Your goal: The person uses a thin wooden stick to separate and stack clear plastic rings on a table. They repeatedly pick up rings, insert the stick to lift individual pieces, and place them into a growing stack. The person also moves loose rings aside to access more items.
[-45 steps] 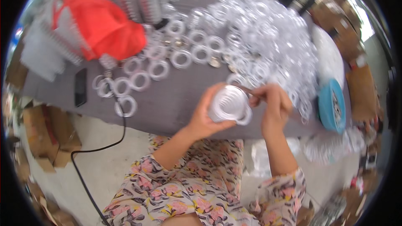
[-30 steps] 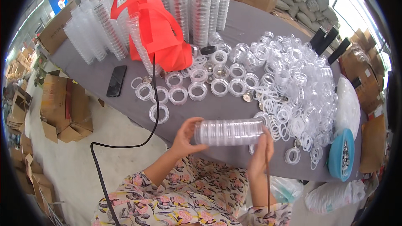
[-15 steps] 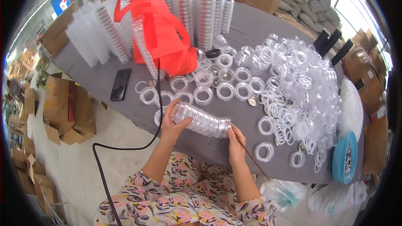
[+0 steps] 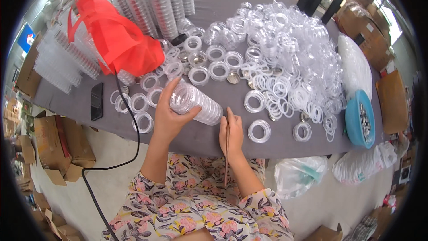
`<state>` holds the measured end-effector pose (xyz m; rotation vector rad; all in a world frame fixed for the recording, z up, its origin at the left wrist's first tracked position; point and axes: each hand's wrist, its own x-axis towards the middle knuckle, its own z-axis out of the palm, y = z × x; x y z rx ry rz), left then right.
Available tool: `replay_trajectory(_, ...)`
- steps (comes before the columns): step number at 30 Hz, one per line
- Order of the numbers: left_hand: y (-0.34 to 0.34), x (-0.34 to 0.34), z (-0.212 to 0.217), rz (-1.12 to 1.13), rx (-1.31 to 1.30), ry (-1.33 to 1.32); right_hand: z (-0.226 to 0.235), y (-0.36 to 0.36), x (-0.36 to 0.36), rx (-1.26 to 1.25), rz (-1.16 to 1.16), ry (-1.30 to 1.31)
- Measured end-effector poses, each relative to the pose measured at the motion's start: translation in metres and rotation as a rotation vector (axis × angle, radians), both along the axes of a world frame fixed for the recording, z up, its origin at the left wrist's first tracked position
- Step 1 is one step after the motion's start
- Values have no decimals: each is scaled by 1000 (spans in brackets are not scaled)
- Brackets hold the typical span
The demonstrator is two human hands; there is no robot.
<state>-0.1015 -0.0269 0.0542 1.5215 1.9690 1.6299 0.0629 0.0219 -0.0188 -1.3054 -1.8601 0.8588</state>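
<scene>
My left hand (image 4: 167,118) is wrapped round one end of a stack of clear plastic rings (image 4: 203,105), held tilted above the table's near edge. Just beyond the stack's lower right end is my right hand (image 4: 232,136), closed on a thin brown stick (image 4: 227,165) that points down toward my lap. A small gap shows between this hand and the stack. Loose clear rings (image 4: 199,76) lie on the grey tablecloth past my hands, with a few small metal discs (image 4: 233,77) among them.
A big heap of clear rings (image 4: 294,40) covers the table's right side, beside a blue basin (image 4: 359,120) of small metal parts. Tall ring stacks (image 4: 160,4), a red bag (image 4: 120,40) and a black phone (image 4: 96,101) stand or lie left. A black cable (image 4: 136,138) hangs over the edge.
The view has swung to the right. My right hand has come off the stack's end, and its stick now points straighter down. The left hand still holds the stack.
</scene>
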Motion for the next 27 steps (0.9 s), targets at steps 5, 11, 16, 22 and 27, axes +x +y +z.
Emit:
replay_trajectory(5, 7, 40, 9, -38, -72, 136, -13, -10, 18, 168, 77, 312)
replay_trajectory(11, 20, 55, -94, -137, 114, -214, 5, -8, 12, 255, 181, 412)
replay_trajectory(16, 21, 61, -107, -136, -113, -184, -13, -6, 12, 205, 168, 514)
replay_trajectory(22, 25, 51, -108, -75, -157, -218, -27, -11, 21, 230, 211, 433)
replay_trajectory(27, 55, 28, -109, -20, -103, -118, -25, -10, 23, 200, 233, 428)
